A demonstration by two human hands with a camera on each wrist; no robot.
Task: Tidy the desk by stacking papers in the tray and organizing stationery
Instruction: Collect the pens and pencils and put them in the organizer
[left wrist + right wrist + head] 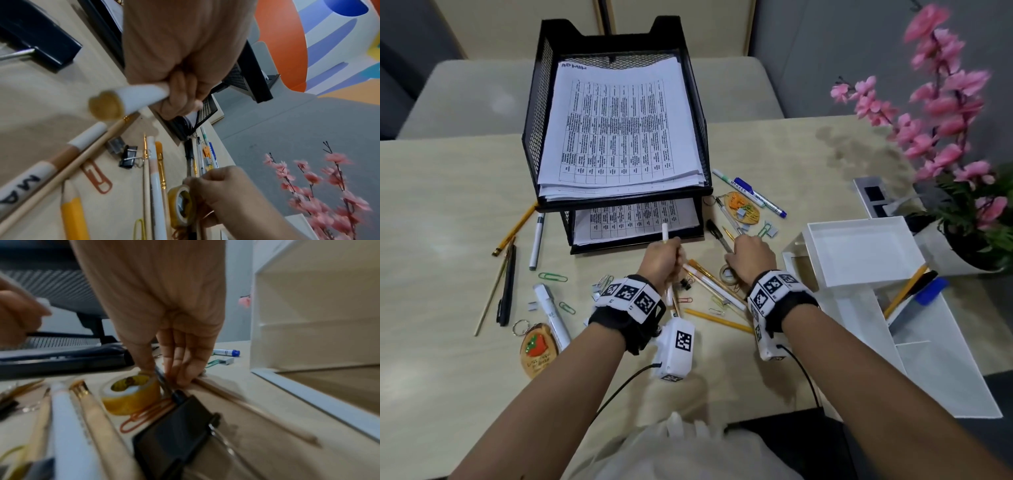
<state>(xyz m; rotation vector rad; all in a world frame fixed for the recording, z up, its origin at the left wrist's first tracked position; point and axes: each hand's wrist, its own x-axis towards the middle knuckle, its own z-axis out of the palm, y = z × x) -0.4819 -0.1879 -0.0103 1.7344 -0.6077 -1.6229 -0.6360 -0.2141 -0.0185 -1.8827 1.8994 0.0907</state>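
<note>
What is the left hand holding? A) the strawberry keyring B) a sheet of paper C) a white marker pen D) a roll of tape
C: the left hand has its fingers curled round a white marker pen, which sticks out on both sides of the fist.

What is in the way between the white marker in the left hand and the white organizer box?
The right hand sits between the left hand gripping the white marker and the white plastic organizer box; lifted over it, nothing else visibly blocks.
</note>
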